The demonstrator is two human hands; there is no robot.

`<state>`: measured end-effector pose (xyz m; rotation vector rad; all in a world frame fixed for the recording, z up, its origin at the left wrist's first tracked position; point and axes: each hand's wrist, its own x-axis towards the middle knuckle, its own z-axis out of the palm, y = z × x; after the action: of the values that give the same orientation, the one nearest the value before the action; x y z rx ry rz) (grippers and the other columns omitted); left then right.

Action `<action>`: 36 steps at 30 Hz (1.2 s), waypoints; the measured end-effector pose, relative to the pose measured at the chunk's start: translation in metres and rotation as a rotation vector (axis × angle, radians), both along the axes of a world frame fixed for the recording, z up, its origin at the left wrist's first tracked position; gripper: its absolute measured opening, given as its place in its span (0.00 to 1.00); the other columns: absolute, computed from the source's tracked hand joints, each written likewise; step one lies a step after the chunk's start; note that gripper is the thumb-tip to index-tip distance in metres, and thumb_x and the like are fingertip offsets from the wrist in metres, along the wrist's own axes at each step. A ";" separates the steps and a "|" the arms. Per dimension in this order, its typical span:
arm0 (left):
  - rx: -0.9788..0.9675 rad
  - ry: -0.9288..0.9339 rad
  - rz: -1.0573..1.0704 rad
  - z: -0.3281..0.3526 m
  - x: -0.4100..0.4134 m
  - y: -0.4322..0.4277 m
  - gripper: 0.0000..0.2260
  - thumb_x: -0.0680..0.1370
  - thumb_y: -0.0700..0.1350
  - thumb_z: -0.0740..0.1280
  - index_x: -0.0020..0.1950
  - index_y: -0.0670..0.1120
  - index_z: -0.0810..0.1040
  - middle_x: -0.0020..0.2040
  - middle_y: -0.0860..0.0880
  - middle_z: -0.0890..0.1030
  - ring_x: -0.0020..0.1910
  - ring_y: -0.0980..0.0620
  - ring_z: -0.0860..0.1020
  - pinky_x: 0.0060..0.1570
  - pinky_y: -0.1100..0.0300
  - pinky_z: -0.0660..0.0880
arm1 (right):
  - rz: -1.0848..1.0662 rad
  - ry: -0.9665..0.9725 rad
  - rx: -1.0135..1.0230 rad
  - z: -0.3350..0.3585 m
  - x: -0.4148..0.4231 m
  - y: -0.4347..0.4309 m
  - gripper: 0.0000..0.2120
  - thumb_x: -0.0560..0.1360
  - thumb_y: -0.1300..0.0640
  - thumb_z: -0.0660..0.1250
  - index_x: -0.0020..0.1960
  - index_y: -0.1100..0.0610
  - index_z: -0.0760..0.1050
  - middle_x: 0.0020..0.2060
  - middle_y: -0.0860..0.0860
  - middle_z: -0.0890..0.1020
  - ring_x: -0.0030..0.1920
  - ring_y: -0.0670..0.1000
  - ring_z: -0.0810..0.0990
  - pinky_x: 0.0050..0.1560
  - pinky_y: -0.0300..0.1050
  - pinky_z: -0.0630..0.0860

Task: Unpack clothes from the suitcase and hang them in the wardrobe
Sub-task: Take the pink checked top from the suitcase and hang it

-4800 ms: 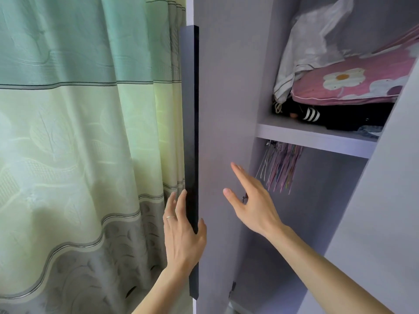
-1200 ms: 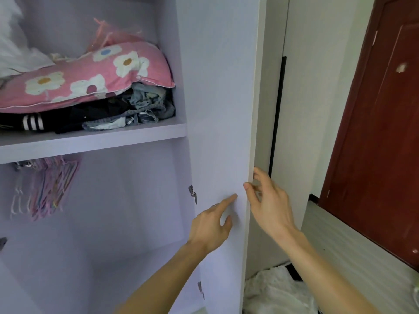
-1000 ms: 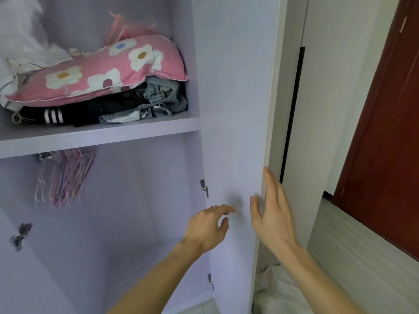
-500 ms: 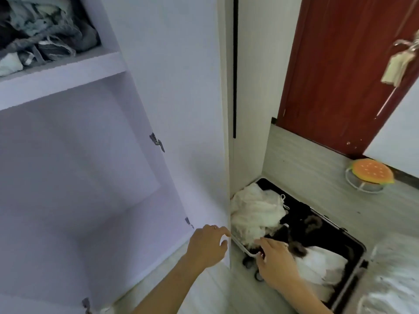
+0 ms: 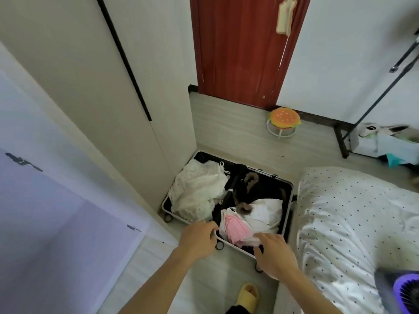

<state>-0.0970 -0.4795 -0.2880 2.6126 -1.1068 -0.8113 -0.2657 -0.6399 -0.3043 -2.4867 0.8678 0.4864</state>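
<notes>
Position check: the black hard-shell suitcase with a silver rim (image 5: 272, 177) lies open on the floor, wedged between the cream wardrobe front (image 5: 90, 75) and the white dotted bed cover (image 5: 351, 223). This keeps the carry to the rail short. The lilac inner face of the open wardrobe door (image 5: 45, 223) stands at your left, so the hanging space is ready to be loaded.

Contents: a cream lace garment (image 5: 197, 191) fills the left half. A black fur-trimmed garment (image 5: 256, 186), a white garment (image 5: 265, 211) and a pink ribbed garment (image 5: 235, 230) are stacked in the right half. The pink one lies nearest you and is the likely first pick.

Your left hand (image 5: 197, 237) is curled at the near left corner of the rim, probably to steady the case. Whether it actually grips the rim cannot be told. Your right hand (image 5: 274, 254) reaches over the near rim with its fingers loosely extended, touching the clothing at the pink garment's edge. It has nothing pinched yet.

No garment has left the suitcase.
</notes>
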 end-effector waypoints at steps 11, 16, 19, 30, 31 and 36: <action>0.082 0.028 -0.049 -0.120 0.079 -0.147 0.14 0.80 0.48 0.61 0.66 0.53 0.74 0.57 0.50 0.77 0.56 0.48 0.76 0.52 0.52 0.76 | -0.095 0.032 0.011 -0.092 0.072 -0.147 0.22 0.81 0.47 0.56 0.74 0.48 0.63 0.67 0.48 0.74 0.70 0.54 0.67 0.65 0.51 0.71; 0.171 0.023 -0.063 -0.230 0.106 -0.175 0.22 0.81 0.49 0.61 0.75 0.51 0.66 0.71 0.49 0.70 0.68 0.46 0.71 0.64 0.50 0.70 | -0.143 0.099 0.095 -0.187 0.097 -0.166 0.23 0.80 0.46 0.56 0.74 0.49 0.61 0.66 0.49 0.75 0.69 0.55 0.68 0.61 0.51 0.74; 0.217 0.028 -0.076 -0.331 0.130 -0.193 0.25 0.81 0.50 0.61 0.78 0.50 0.60 0.76 0.47 0.65 0.72 0.45 0.66 0.69 0.50 0.67 | -0.138 0.155 0.143 -0.279 0.125 -0.178 0.24 0.80 0.46 0.56 0.74 0.50 0.60 0.65 0.51 0.74 0.67 0.56 0.69 0.59 0.51 0.74; 0.385 0.126 -0.163 -0.628 0.131 -0.178 0.38 0.81 0.47 0.62 0.81 0.46 0.38 0.82 0.49 0.40 0.79 0.47 0.53 0.73 0.47 0.62 | -0.152 0.115 0.186 -0.573 0.181 -0.165 0.27 0.79 0.45 0.61 0.75 0.48 0.58 0.70 0.52 0.68 0.64 0.57 0.73 0.54 0.52 0.74; 0.381 0.119 -0.156 -0.641 0.127 -0.174 0.39 0.80 0.46 0.62 0.81 0.46 0.37 0.81 0.49 0.38 0.79 0.48 0.52 0.73 0.46 0.63 | -0.150 0.132 0.181 -0.588 0.180 -0.161 0.24 0.80 0.45 0.61 0.73 0.49 0.61 0.66 0.53 0.70 0.62 0.57 0.74 0.52 0.52 0.74; 0.422 0.198 -0.143 -0.658 0.120 -0.163 0.38 0.81 0.45 0.61 0.81 0.47 0.38 0.81 0.51 0.37 0.80 0.48 0.49 0.73 0.46 0.62 | -0.175 0.128 0.242 -0.612 0.172 -0.146 0.15 0.82 0.50 0.56 0.65 0.52 0.73 0.55 0.54 0.74 0.58 0.58 0.73 0.49 0.50 0.73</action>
<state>0.0230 -0.6425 -0.9463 2.7119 -1.1825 -1.4419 -0.0942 -0.7857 -0.9161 -2.1576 1.0021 0.6534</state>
